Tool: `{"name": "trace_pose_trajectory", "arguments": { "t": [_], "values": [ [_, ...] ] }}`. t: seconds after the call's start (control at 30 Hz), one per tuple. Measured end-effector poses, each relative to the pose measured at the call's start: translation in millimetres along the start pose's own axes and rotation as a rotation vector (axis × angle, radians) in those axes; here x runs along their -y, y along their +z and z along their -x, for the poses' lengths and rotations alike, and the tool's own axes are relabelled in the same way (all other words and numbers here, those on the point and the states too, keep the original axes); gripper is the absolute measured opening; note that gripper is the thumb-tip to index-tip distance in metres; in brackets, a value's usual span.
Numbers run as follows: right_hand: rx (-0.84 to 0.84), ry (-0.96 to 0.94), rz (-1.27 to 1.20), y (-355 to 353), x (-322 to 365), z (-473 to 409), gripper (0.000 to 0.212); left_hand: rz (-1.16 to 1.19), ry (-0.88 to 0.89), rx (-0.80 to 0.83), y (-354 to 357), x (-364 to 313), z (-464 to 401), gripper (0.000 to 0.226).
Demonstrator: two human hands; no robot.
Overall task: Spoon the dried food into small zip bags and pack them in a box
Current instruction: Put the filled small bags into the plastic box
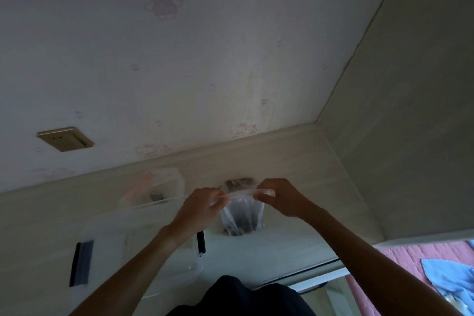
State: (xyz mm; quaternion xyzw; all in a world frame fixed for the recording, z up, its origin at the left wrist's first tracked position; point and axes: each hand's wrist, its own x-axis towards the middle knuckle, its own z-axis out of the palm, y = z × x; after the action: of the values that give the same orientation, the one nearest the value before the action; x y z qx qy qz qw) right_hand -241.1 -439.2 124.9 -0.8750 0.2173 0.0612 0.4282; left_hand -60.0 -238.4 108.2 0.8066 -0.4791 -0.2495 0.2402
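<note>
Clear zip bag (242,213), 2 hands' fingers (214,201)

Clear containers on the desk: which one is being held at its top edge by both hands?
The small zip bag with dark dried food, pinched by the left hand and right hand. The clear box and the tub behind it stand untouched.

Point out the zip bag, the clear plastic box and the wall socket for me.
zip bag (242,215), head view, its clear body above the dark food.
clear plastic box (154,233), head view, its translucent top.
wall socket (65,139), head view, plate centre.
</note>
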Motion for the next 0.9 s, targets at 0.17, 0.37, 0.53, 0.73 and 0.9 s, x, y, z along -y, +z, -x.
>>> {"name": "trace_pose_trajectory", "arguments": {
  "t": [0.17, 0.37, 0.53, 0.73, 0.9],
  "values": [
    [-0.106, 0.028, -0.178, -6, 8, -2, 0.037, 0.108, -0.057, -0.049, -13, -12, -10, 0.029],
    [-0.217, -0.066, -0.235, -31, 38, -4, 0.030, 0.186, -0.027, -0.167, -60, -46, -6, 0.024],
    [-0.241, -0.250, -0.267, -57, 85, 0, 0.022, 0.263, -0.033, -0.303, -109, -71, 30, 0.024],
    [-0.167, -0.404, -0.298, -54, 148, -9, 0.019, 0.251, -0.059, -0.409, -154, -72, 80, 0.027],
    [-0.085, -0.400, -0.312, -18, 184, -24, 0.019, 0.246, -0.120, -0.468, -172, -37, 117, 0.022]
  ]
}}
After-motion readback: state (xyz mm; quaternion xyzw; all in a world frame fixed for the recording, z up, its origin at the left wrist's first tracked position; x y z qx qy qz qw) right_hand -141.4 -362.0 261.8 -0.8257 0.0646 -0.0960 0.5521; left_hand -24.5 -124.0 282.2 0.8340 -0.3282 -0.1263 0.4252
